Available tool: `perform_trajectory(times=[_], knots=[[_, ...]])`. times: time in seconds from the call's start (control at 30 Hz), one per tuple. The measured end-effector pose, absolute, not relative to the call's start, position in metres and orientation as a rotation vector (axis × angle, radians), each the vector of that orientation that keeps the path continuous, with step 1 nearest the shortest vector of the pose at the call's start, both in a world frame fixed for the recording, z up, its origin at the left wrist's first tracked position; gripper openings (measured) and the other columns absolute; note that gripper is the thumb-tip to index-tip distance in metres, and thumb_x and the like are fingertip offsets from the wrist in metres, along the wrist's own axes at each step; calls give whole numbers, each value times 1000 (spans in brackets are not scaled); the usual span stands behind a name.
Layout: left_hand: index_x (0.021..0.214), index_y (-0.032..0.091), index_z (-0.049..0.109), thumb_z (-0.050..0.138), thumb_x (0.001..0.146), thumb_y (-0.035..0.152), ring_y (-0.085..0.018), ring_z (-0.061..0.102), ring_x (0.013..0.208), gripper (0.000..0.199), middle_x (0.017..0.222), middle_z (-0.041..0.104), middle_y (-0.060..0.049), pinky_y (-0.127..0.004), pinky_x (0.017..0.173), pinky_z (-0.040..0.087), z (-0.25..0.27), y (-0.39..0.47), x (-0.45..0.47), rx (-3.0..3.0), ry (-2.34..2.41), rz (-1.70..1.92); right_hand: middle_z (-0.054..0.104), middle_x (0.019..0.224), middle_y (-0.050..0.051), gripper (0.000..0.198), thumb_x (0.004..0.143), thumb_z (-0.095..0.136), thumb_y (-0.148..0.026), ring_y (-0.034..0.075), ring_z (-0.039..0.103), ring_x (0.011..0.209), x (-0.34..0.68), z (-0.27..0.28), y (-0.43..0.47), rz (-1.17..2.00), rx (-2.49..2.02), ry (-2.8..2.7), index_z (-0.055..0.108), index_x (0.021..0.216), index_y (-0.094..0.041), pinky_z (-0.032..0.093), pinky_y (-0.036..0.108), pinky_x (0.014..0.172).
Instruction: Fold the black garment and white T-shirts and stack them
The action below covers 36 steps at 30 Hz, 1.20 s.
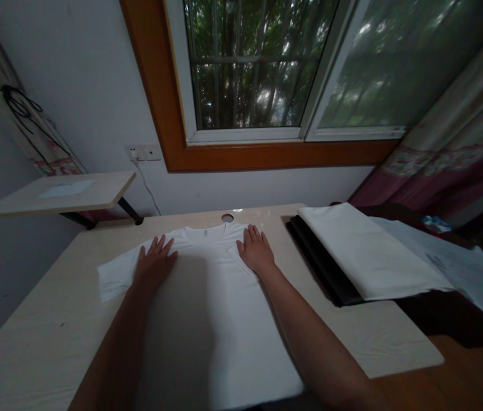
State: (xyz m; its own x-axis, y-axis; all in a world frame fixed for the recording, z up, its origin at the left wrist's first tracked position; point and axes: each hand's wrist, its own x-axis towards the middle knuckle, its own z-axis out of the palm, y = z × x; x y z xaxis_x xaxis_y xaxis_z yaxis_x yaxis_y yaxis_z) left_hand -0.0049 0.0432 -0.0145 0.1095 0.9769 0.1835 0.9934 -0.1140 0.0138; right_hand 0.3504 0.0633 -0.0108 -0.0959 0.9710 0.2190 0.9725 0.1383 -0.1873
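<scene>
A white T-shirt (232,319) lies spread on the pale wooden table (44,325), its neckline toward the window. Its left sleeve sticks out sideways over the tabletop, while the right sleeve is folded inward across the body of the shirt. My left hand (154,265) rests flat on the left shoulder with its fingers apart. On the opposite shoulder, by the folded sleeve, my right hand (257,250) lies flat with fingers stretched out. Neither hand grips the cloth. The shirt's lower end runs out of view between my forearms.
Folded black cloth (316,265) and folded white cloth (367,251) lie at the table's right edge, beside a pale printed sheet (459,257). A small raised shelf (96,197) stands back left. A round cable hole (227,218) sits behind the neckline.
</scene>
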Motion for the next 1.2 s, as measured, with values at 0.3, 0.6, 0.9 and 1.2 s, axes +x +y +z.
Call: perform_trajectory(times=[0.3,0.6,0.9,1.2], knots=[[157,25,36,24,103,55,-31,19,156,63,167,26,-10,-64,121,20,-11,42,0,-2229,-2029,-147,27,164,22,66,105,32,-45,30,20,155,349,-7,63,-16,-1927,-2159,38,154,-1,12,47,124],[159,25,32,23,103,58,-32,17,156,66,169,22,-10,-64,121,19,-4,40,6,-2221,-2062,-82,25,166,20,68,105,29,-49,29,18,156,349,-7,63,-3,-1953,-2177,35,155,-3,10,47,124],[159,24,32,22,102,60,-33,17,156,68,168,23,-11,-66,119,20,-9,41,4,-2234,-2032,-130,25,166,21,69,105,29,-50,29,17,155,350,-11,65,-11,-1946,-2167,34,156,-2,9,45,124],[159,26,31,21,102,60,-32,16,156,67,169,21,-10,-66,120,19,-7,41,5,-2224,-2061,-112,25,165,20,70,105,29,-50,28,18,156,350,-10,64,1,-1943,-2157,34,156,-3,10,45,124]])
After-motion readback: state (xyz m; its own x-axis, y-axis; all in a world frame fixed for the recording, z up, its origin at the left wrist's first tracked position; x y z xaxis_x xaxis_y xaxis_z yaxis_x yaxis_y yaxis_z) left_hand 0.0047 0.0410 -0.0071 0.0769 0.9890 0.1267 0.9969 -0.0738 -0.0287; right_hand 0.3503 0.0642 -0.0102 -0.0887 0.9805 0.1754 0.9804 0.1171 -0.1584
